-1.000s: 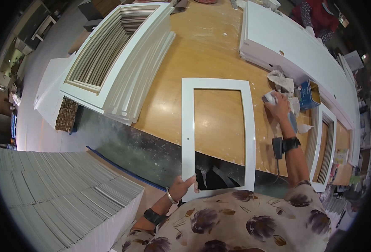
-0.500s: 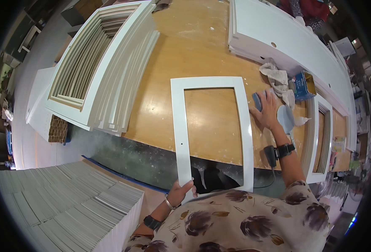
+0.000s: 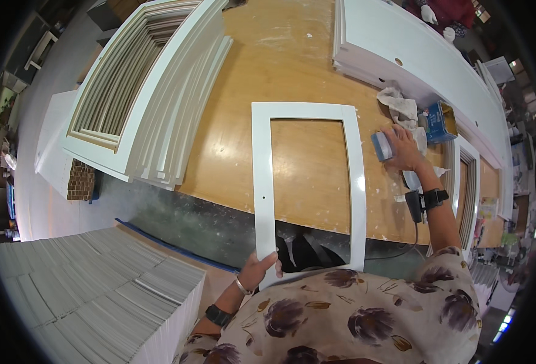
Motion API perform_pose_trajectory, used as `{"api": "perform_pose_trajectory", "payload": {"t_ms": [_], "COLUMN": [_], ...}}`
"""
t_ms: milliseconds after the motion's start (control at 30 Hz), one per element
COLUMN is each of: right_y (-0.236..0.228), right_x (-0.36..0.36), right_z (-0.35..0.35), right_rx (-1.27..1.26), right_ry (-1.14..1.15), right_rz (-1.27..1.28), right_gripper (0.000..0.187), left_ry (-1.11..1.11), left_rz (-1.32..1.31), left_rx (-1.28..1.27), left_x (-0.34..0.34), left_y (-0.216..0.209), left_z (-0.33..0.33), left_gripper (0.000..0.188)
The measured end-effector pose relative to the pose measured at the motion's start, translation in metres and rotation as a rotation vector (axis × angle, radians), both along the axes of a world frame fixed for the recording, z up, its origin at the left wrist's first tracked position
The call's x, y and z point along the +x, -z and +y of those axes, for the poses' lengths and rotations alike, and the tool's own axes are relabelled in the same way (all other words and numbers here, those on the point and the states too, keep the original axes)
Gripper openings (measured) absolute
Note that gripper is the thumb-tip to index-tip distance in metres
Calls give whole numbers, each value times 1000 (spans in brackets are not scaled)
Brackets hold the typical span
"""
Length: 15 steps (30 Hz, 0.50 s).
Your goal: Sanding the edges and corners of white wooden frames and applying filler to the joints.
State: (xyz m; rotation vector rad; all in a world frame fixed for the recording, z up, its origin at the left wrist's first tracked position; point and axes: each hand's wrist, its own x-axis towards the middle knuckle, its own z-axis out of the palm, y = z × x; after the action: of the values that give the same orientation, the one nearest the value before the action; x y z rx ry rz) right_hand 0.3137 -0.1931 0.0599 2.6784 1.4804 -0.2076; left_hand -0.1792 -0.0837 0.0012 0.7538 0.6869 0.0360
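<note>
A white rectangular door frame (image 3: 262,182) lies flat on the wooden workbench (image 3: 292,67), its near end hanging over the bench edge. My left hand (image 3: 261,267) grips the frame's near left corner. My right hand (image 3: 401,148) rests on the bench just right of the frame and holds a blue sanding block (image 3: 381,145) against the wood. A dark band with a small device is strapped to my right wrist (image 3: 429,199).
A stack of white frames (image 3: 146,97) leans at the bench's left. Long white panels (image 3: 413,48) lie across the back right. A rag (image 3: 401,104) and a blue tin (image 3: 441,121) sit by my right hand. Another frame (image 3: 465,182) lies at right; stacked white boards (image 3: 92,291) lower left.
My right hand has moved left from the rag area toward the frame's right rail, carrying the blue block. My left hand keeps its grip on the frame's near corner.
</note>
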Motion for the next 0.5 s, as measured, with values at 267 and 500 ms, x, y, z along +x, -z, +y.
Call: {"api": "perform_pose_trajectory", "payload": {"t_ms": [267,500], "right_y": [-25,27], "right_x": [-155,-234], "right_z": [56,201], "right_rx": [606,607], "right_ry": [-289,-582], "right_rz": [378,326], "right_gripper": [69,72], "left_ry": [-14,-11], "left_rz": [8,80], "left_rx": [-46,-72], "left_x": [1,2], "left_y": [2,11], "left_z": [1,-10], "left_gripper": [19,15]}}
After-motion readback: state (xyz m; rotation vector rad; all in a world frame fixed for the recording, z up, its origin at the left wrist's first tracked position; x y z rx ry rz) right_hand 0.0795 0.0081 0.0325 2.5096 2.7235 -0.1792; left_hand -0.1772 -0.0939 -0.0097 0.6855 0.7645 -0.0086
